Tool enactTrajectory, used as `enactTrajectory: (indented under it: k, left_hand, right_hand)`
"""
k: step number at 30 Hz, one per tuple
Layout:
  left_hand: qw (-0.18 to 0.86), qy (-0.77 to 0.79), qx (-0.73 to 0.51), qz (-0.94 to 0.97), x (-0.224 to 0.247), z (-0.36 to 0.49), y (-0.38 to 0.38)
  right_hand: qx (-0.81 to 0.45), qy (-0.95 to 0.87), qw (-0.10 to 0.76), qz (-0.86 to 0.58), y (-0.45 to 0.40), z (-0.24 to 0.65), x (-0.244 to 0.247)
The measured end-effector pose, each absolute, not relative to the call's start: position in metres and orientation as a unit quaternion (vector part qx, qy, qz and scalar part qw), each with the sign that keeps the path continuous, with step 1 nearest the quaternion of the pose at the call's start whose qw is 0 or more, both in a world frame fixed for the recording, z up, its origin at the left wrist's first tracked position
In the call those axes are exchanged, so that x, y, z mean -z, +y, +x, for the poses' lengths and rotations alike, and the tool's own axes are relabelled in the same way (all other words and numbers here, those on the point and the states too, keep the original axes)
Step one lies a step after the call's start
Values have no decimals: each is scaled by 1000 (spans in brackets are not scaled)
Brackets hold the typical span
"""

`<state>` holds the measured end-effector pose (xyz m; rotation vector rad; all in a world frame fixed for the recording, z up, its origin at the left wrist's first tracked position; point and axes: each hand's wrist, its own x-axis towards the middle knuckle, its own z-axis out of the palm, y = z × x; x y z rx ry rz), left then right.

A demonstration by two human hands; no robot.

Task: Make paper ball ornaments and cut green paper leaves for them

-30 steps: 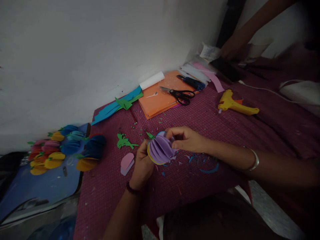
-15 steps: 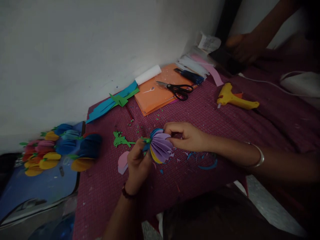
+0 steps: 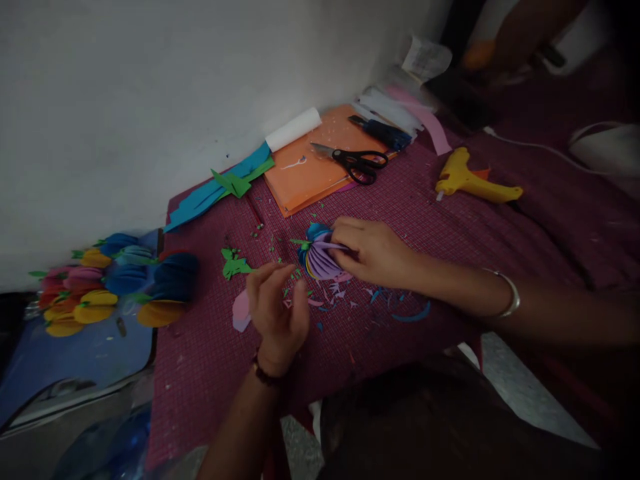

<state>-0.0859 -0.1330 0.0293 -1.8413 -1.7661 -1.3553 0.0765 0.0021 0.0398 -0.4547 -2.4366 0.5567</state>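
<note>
My right hand [image 3: 367, 250] pinches a round paper pumpkin [image 3: 324, 257] by its right side. Its folds are purple and blue with a little yellow, and a green stem strip points left. My left hand [image 3: 279, 307] is off it, fingers apart and slightly curled, with nothing in it. Beside that hand lie pink and lilac paper pieces [image 3: 241, 311], partly covered by its fingers. Green paper cut-outs [image 3: 235, 265] rest just beyond. Small purple, blue and green paper scraps [image 3: 336, 291] are scattered beneath both hands.
Black-handled scissors [image 3: 357, 163] and a blue cutter [image 3: 381, 132] lie on orange sheets [image 3: 300, 177]. A yellow glue gun [image 3: 475, 180] is at right. Several finished paper pumpkins [image 3: 95, 307] sit on a blue surface at left. Another person's arm [image 3: 535, 33] is at upper right.
My left hand has let go of the paper pumpkin and drawn back with its fingers spread. The right hand has carried the pumpkin slightly up. The other person's hand has shifted upward.
</note>
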Motion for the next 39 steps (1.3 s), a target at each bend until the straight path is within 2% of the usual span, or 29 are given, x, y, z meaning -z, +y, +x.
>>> enactTrajectory:
  k: [4, 8, 10, 13, 16, 19, 25, 28, 35, 39]
  left_hand:
    - [178, -549, 335, -745, -29, -76, -135]
    - [190, -555, 328, -740, -30, -75, -133]
    - [171, -576, 349, -719, -30, -78, -131]
    - [104, -615, 375, -686, -29, -83, -127]
    - [40, -641, 384, -664, -28, -87, -125]
    - [7, -651, 378, -658, -31, -87, -127]
    - [-108, -642, 404, -643, -34, -78, -129]
    - [-131, -653, 429, -610, -31, -73, -126]
    - [-144, -706, 445, -531, -26, -78, -124]
    - [-168, -608, 503, -591, -29, -82, -133]
  right_hand:
    - [-187, -922, 300, -157, -2, 76, -38]
    - [-273, -888, 329, -171, -4, 72, -34]
    - [-357, -847, 338, -203, -3, 69, -33]
    - [-473, -793, 306, -231, -3, 66, -31]
    - [-521, -771, 284, -230, -4, 64, -29]
    - [-468, -798, 310, -219, -6, 64, -28]
    - [-229, -908, 315, -153, -11, 69, -29]
    - [-208, -912, 322, -144, -12, 70, -29]
    - [-430, -806, 352, -203, -8, 66, -27]
    - [-538, -743, 329, -226, -1, 64, -28]
